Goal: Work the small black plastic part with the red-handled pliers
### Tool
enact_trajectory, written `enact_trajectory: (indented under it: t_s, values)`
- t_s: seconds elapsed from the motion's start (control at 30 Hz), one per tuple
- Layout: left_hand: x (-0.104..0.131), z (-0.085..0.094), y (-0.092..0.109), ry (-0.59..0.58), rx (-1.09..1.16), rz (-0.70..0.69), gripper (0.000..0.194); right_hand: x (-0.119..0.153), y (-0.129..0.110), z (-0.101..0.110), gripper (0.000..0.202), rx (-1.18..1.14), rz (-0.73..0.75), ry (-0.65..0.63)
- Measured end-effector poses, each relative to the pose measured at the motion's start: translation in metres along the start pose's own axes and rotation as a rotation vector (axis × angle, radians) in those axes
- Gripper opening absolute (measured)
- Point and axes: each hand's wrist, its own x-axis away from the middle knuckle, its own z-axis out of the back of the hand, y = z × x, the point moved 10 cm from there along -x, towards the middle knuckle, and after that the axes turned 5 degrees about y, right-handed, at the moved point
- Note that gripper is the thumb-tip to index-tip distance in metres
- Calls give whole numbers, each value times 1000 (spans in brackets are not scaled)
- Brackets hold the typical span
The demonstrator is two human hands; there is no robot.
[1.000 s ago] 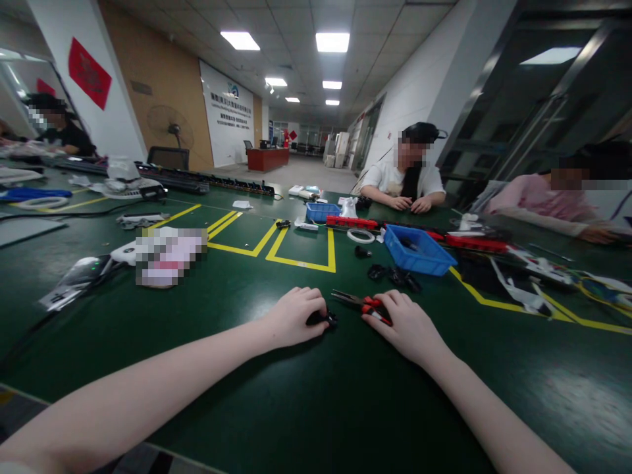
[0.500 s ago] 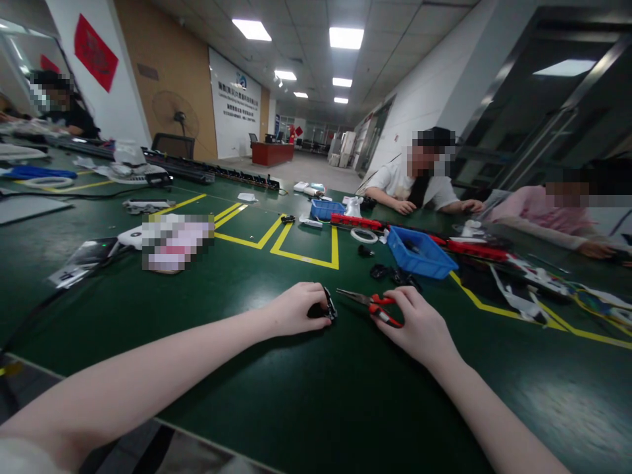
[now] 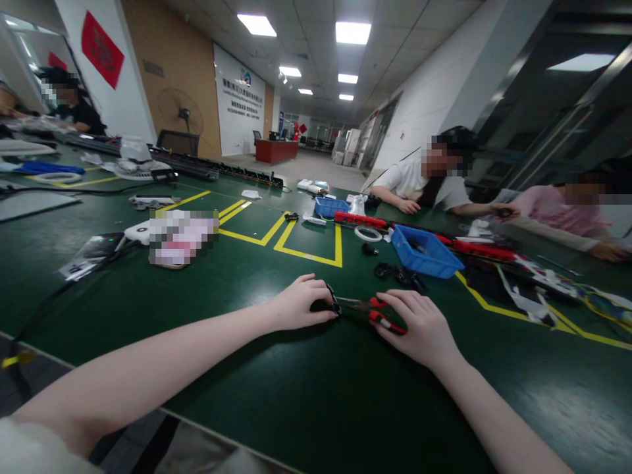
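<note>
My left hand (image 3: 305,304) pinches a small black part (image 3: 336,303) with a metallic-looking edge between thumb and fingers, just above the green table (image 3: 266,388). Its exact kind is too small to make out. In my right hand (image 3: 417,322) are long-nose pliers (image 3: 378,309) with red and black handles, fingers wrapped round the grips. The jaws point left, and their tips reach the right side of the black part. Whether the tips grip it or only touch it, I cannot tell.
Beyond my right hand lie black parts (image 3: 395,273) and a blue bin (image 3: 428,257). A red strip (image 3: 368,220) runs behind. To the left are a phone (image 3: 182,240) and a cable (image 3: 42,299). A person in white (image 3: 409,187) sits across the table.
The pliers have moved left relative to the black part, so the gap between their tips and it has closed. The whole view has shifted slightly.
</note>
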Motion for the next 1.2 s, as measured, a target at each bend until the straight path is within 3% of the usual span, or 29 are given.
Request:
enact_trajectory:
  t_s: [0.6,1.2]
  values:
    - [1,2,6,-4,-107,-41,12,-1,-4,1,44,-100,-25,-32]
    - [0,0,1,-19,-22,-36,9,-1,-10,-3,43,-109,18,-54]
